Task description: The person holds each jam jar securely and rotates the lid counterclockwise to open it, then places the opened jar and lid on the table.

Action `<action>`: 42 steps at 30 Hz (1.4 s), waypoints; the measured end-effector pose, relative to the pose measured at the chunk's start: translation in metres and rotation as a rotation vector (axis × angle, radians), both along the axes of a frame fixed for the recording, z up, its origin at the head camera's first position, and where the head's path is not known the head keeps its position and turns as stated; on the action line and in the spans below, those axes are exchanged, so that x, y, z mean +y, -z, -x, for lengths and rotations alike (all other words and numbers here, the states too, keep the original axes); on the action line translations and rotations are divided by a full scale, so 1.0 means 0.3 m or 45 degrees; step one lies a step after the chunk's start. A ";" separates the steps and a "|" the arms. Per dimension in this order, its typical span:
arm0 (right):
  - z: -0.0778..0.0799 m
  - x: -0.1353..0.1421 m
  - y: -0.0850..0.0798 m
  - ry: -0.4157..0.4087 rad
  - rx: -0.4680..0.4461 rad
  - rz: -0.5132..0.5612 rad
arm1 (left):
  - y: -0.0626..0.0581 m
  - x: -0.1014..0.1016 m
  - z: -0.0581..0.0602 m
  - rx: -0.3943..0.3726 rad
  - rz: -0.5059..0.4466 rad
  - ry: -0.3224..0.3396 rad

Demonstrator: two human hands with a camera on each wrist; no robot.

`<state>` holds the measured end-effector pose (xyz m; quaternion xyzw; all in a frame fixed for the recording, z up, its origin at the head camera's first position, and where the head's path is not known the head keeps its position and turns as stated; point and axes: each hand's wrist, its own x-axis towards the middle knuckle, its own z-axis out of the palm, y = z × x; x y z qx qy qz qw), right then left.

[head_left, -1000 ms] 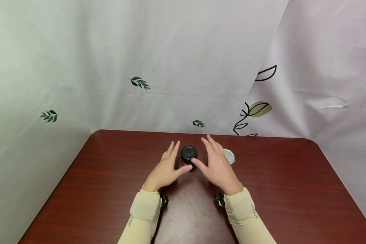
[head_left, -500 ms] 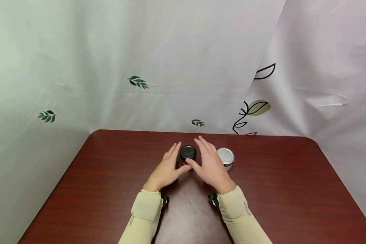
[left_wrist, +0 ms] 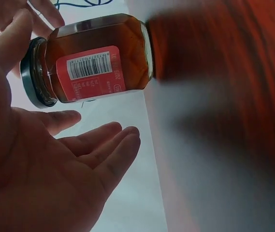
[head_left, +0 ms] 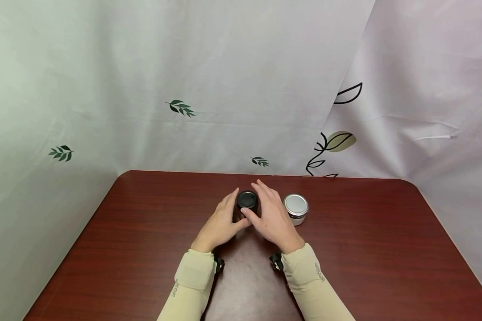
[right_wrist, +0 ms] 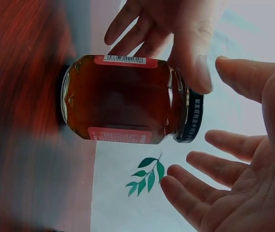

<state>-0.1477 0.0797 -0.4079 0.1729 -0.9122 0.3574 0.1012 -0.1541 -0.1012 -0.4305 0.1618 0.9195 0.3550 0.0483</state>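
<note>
A glass jar with amber-brown contents, red labels and a black lid [head_left: 247, 199] stands upright on the table. In the left wrist view the jar [left_wrist: 91, 43] shows a barcode on its label. My left hand [head_left: 220, 224] is beside its left side, fingers extended, the thumb close to the lid. From the right, my right hand [head_left: 274, 220] reaches in with spread fingers, its thumb overlapping the jar's front in the head view. The right wrist view shows a gap between that hand [right_wrist: 243, 159] and the jar [right_wrist: 127, 99].
Just right of my right hand stands a round container with a silver lid [head_left: 296, 206]. The dark red wooden table [head_left: 365, 240] has rounded far corners. Behind it hangs a pale curtain [head_left: 233, 89] printed with leaves.
My right hand has moved left, closer to the jar, uncovering the silver-lidded container. My left hand has shifted only slightly, and the jar stays where it was.
</note>
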 end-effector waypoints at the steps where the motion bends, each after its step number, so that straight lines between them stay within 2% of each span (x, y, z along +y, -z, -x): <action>1: 0.001 -0.002 0.001 0.000 -0.002 0.004 | 0.002 0.000 0.000 0.000 0.004 -0.004; 22: 0.018 -0.033 0.028 -0.001 0.036 0.017 | 0.023 0.030 0.008 0.061 -0.054 -0.132; 30: 0.020 -0.035 0.037 -0.002 0.068 0.026 | 0.022 0.043 0.003 0.051 -0.097 -0.139; 42: 0.022 -0.035 0.044 -0.010 0.113 0.026 | 0.028 0.046 0.006 0.110 -0.098 -0.080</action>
